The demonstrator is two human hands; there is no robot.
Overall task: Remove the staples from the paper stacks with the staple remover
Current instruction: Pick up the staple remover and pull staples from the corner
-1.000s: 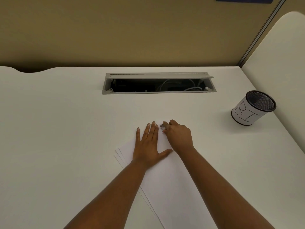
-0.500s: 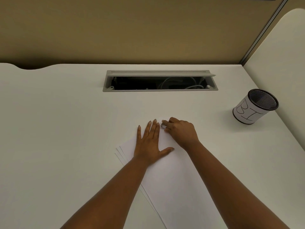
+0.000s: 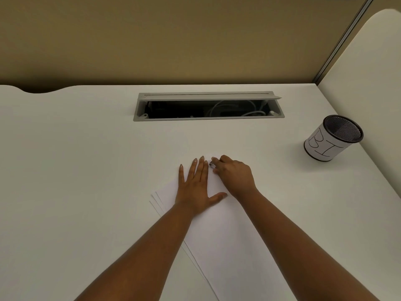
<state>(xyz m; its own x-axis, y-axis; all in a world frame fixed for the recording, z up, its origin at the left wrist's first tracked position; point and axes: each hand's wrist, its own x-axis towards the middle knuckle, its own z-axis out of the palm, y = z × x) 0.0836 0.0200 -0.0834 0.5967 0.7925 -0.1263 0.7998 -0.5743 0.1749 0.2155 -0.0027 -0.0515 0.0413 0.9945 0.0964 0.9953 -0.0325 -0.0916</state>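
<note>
- At the far corner of the paper stack (image 3: pixel 227 242), the right hand (image 3: pixel 235 175) is closed around the staple remover (image 3: pixel 212 164); the left hand (image 3: pixel 196 187) lies flat and open, pinning the sheets.
- A crooked pull could tear that corner, or the fanned sheets could slide.
- White counter (image 3: pixel 76 170), open cable tray (image 3: pixel 208 106), mesh cup (image 3: pixel 332 137) well apart, tan partition behind.

The desk (image 3: pixel 86 159) has a smooth, matt off-white top, laminate by the look of it. The paper stacks (image 3: pixel 227 246) are plain matt white sheets. The staple remover (image 3: pixel 212 164) shows only a small glossy glint — probably polished metal. The cable tray (image 3: pixel 208 118) is matt grey, and the pen cup (image 3: pixel 333 137) is black wire mesh wrapped in white paper.
</note>
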